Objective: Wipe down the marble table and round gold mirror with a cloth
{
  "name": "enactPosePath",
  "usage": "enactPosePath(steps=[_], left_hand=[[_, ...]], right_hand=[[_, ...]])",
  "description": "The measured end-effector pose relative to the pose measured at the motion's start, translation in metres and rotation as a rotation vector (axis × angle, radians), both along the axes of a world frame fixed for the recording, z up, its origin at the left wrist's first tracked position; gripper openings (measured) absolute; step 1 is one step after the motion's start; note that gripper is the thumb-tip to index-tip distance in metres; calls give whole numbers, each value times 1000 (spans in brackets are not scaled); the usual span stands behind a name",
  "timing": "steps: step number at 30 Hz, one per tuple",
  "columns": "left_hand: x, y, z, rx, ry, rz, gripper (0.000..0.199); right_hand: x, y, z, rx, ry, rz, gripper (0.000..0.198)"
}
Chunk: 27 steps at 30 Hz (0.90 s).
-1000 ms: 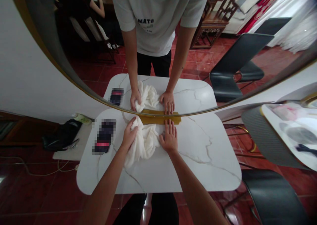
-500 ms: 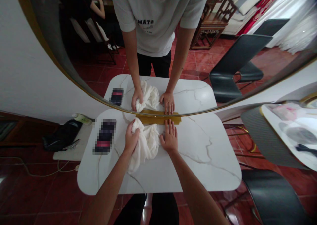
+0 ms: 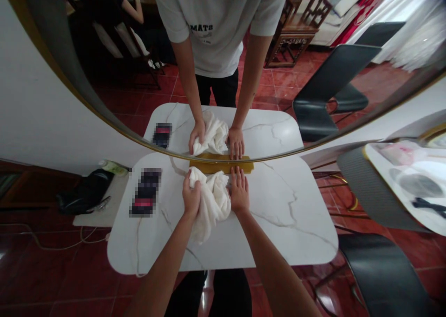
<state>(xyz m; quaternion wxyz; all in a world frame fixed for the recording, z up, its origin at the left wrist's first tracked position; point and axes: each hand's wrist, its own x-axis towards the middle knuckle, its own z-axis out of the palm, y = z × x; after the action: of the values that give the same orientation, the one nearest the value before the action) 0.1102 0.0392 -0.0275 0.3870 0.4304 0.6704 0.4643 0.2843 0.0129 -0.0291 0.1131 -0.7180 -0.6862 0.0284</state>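
Observation:
A bunched white cloth (image 3: 211, 203) lies on the white marble-patterned table (image 3: 285, 233). My left hand (image 3: 192, 198) grips its left side, thumb on top and fingers partly hidden in the folds. Just right of the cloth, my right hand (image 3: 240, 191) rests flat on the tabletop with its fingers stretched forward. Its thumb side is beside the cloth's edge; whether they touch I cannot tell. The fingertips reach the gold base (image 3: 223, 167) of the mirror.
A large gold-rimmed mirror (image 3: 244, 89) stands at the table's back and reflects both arms. A blurred-out dark object (image 3: 146, 191) lies at the left. A black chair (image 3: 386, 270) is at the right, a black bag (image 3: 83, 191) beyond the left edge.
My left hand has moved right, pushing the cloth closer to my right hand and bunching it more. The right hand has stayed nearly in place.

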Motion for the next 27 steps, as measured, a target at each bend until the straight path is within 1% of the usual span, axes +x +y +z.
enactPosePath(steps=[5,8,12,15,17,19,21,23,25,27], left_hand=[[-2,-10,1,-21,-4,-21,53],[-7,-6,0,-19,7,-42,52],[-11,3,-2,0,3,-22,52],[-11,3,-4,-11,2,-24,52],[-11,0,-3,-19,16,-45,51],[-14,-3,2,-5,42,-70,50],[-18,-3,12,53,102,-116,51],[-21,1,24,139,201,-209,53],[-21,8,34,200,293,-351,54],[-18,16,38,226,346,-507,56]], right_hand=[[0,1,-5,1,-21,-14,74],[0,0,-5,8,-24,-7,76],[0,-1,-1,8,-6,4,76],[0,-1,0,10,-4,8,76],[0,0,0,10,-10,7,77],[0,0,0,9,-14,6,78],[0,0,1,11,-7,6,79],[-1,-1,3,17,5,6,80],[-1,-1,5,25,9,5,83],[-1,-1,6,29,-3,1,84]])
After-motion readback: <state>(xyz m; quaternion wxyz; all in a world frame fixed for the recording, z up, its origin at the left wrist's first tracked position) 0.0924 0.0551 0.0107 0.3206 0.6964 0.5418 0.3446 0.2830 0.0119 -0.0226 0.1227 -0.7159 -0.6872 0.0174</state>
